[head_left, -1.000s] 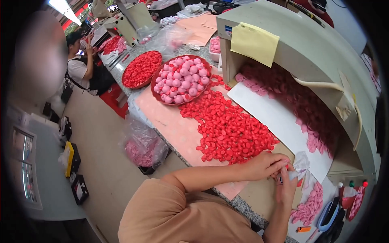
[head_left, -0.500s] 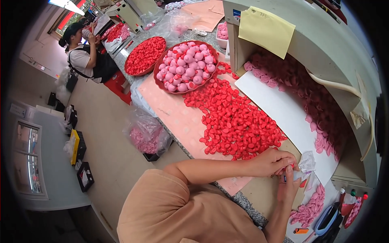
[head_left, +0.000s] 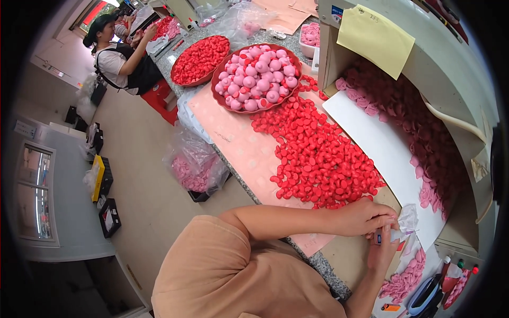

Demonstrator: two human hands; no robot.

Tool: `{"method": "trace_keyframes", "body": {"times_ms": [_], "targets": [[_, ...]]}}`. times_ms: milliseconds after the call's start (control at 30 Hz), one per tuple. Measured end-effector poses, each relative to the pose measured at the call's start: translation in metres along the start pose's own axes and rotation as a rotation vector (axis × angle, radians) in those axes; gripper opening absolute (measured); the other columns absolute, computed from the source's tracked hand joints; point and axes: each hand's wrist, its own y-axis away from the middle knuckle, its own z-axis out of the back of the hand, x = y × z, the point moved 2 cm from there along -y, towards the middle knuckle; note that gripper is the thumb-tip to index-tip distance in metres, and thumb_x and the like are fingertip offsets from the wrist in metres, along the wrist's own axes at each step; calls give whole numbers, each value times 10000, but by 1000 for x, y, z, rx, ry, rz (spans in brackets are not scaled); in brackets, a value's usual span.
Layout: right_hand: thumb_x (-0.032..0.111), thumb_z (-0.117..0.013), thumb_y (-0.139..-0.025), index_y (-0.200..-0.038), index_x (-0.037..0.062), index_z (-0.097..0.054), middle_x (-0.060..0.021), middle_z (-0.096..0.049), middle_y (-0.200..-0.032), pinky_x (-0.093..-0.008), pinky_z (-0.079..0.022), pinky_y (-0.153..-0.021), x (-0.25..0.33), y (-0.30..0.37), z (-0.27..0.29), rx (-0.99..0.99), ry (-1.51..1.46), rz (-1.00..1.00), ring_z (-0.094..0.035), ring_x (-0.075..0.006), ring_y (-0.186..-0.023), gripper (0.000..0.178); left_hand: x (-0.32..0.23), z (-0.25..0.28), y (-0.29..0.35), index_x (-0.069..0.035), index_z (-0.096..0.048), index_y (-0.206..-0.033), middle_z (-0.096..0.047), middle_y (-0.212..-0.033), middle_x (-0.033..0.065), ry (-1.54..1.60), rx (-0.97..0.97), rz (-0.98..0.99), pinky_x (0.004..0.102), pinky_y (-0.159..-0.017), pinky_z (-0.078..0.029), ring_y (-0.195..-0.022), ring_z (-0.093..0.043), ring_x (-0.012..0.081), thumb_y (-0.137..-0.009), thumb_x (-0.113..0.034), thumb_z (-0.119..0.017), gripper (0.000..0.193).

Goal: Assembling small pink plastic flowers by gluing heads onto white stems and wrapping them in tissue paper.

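Note:
At the lower right, my left hand [head_left: 373, 216] is closed in a pinch close against my right hand. Whatever it grips is hidden by the fingers. My right hand [head_left: 383, 253] is wrapped round a small pale glue bottle [head_left: 378, 236] with a blue label. Its whitish nozzle end points right, towards a crumpled white tissue [head_left: 407, 218]. Just beyond my left wrist spreads a large heap of small glossy red pieces [head_left: 328, 159]. To the right of my right hand lies a pile of flat pink pieces [head_left: 404, 278].
A red scalloped bowl [head_left: 214, 95] holds pink round pieces with red parts; another red bowl [head_left: 176, 79] holds red pieces. A white board [head_left: 371, 135] borders a cabinet opening containing red and pink pieces. An orange lighter [head_left: 391, 307] lies near scissors. A co-worker [head_left: 119, 61] sits far left.
The whole view has shifted, so the bench things sit slightly further right. My hands stay together; the red bit seen at my fingertips is now hidden. The co-worker's raised hand has come down and forward.

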Motion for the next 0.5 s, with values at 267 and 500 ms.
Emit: {"method": "trace_keyframes", "body": {"times_ms": [267,500], "targets": [[212,-604,-882,-1063,52,-512,-31,-570,-811,-232,-441,-578,3,4,-13,-1,-60,83,-553,-108,-655,258,11,-5,2,-46,-599,-1100,-629,-831,48,42,8,42,246,-545,-463,-553,-518,95,-978,-202,-405,278],[185,-563,-908,-1046,29,-507,-42,-564,-730,-241,-463,-555,1,4,-6,-27,-17,101,-543,-112,-612,216,12,-8,-1,-100,-560,-1207,-461,-629,-1,126,103,196,211,-451,-389,-533,-456,59,-996,-247,-374,317]]}}
